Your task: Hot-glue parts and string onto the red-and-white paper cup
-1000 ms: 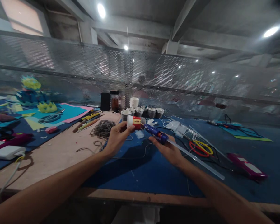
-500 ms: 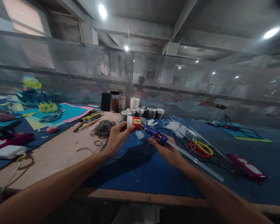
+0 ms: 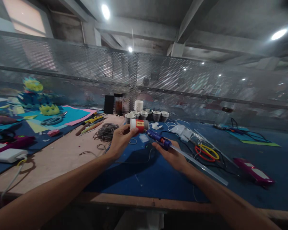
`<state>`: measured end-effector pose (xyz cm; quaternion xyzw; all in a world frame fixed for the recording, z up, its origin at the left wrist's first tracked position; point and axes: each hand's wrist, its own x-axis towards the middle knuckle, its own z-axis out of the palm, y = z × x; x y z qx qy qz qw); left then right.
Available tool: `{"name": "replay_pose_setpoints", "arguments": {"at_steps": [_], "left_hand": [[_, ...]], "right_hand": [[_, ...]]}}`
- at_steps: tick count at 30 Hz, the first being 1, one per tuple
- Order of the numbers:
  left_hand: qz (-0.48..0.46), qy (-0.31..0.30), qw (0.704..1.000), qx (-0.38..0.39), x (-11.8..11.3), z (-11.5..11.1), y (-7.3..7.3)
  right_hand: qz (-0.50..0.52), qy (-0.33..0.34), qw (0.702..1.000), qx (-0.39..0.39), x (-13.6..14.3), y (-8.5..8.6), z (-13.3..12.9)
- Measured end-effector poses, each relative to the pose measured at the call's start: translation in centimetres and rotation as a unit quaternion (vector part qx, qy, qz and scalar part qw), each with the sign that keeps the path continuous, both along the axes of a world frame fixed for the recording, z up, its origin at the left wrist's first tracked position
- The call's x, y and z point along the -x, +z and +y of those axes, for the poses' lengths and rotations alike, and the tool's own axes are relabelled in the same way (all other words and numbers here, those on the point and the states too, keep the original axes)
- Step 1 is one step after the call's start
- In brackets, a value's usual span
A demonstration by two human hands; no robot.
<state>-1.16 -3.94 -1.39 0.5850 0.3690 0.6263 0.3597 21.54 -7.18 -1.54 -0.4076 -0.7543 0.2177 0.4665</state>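
My left hand (image 3: 122, 139) is closed on a paper cup (image 3: 139, 126), tipped on its side, with a red and yellow label and grey cord round its right end. In my right hand (image 3: 171, 153) is a blue glue gun (image 3: 159, 139), its nozzle pointing left at the cup's corded end. Whether the nozzle touches the cup I cannot tell. A long clear glue stick (image 3: 201, 166) runs out of the gun's back over my right wrist. Left of the cup, a tangle of grey cord (image 3: 106, 132) lies on the table.
Several small cups (image 3: 156, 116) stand behind the cup, near a jar (image 3: 118, 103). Red and yellow cable loops (image 3: 207, 152) and a purple power bank (image 3: 253, 172) lie to the right. Scissors (image 3: 52, 119), coloured paper (image 3: 78, 116) and a white adapter (image 3: 8, 155) are at left.
The glue gun's nozzle has shifted slightly down and left along the cup's corded end. My left hand and the cup have hardly moved.
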Motion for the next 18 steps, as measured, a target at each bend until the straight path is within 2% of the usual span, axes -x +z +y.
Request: {"name": "replay_pose_setpoints", "arguments": {"at_steps": [7, 18], "left_hand": [[-0.006, -0.006, 1.000, -0.002, 0.10, 0.16, -0.08], [0.010, -0.024, 1.000, 0.009, -0.05, -0.27, 0.03]], "right_hand": [[0.000, 0.005, 1.000, 0.008, -0.03, -0.17, 0.00], [0.024, -0.023, 0.999, 0.010, -0.02, -0.25, 0.21]]}}
